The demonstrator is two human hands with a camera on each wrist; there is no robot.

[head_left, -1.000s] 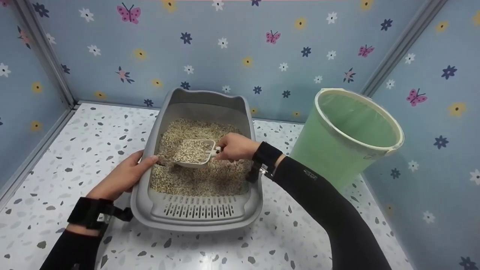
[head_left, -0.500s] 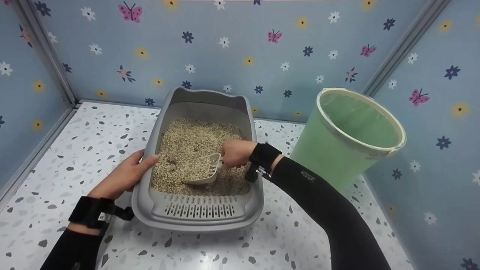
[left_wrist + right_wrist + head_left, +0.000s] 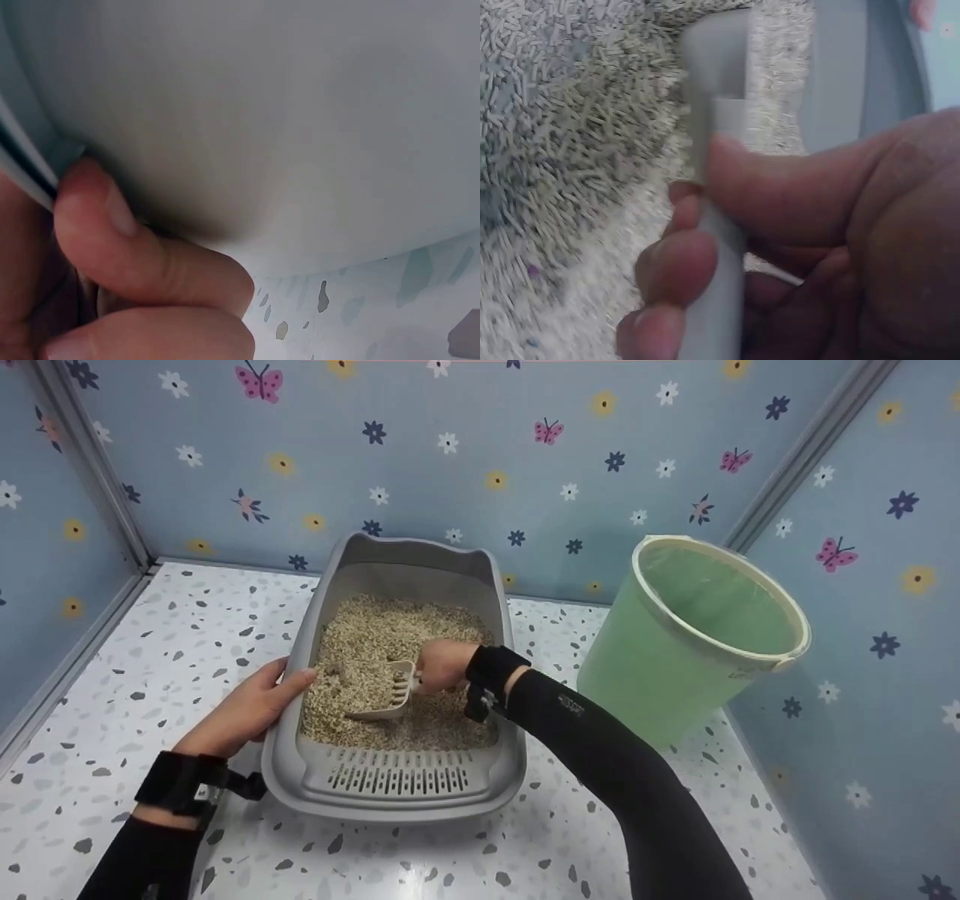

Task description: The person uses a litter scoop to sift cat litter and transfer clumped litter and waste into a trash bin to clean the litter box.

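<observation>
A grey litter box (image 3: 397,804) filled with pale, grainy cat litter (image 3: 386,626) stands in the middle of the head view. My left hand (image 3: 251,706) grips its left rim, thumb on top; in the left wrist view the curled fingers (image 3: 172,274) sit under the rim against the outer wall. Inside the box, my right hand (image 3: 444,666) holds a light, slotted litter scoop (image 3: 388,711), its blade tilted and its lower edge in the litter. The right wrist view shows the fingers and thumb wrapped round the scoop's handle (image 3: 714,285).
A green bin (image 3: 637,675) with a cream rim and a clear liner stands to the right of the box, behind my right forearm. Flowered blue wall panels (image 3: 450,457) enclose the speckled white table (image 3: 202,630) at the back and sides.
The scoop, level and heaped with litter a second ago, has been tipped down into the litter. Most recently it moved left with the right hand. My left hand stays on the rim.
</observation>
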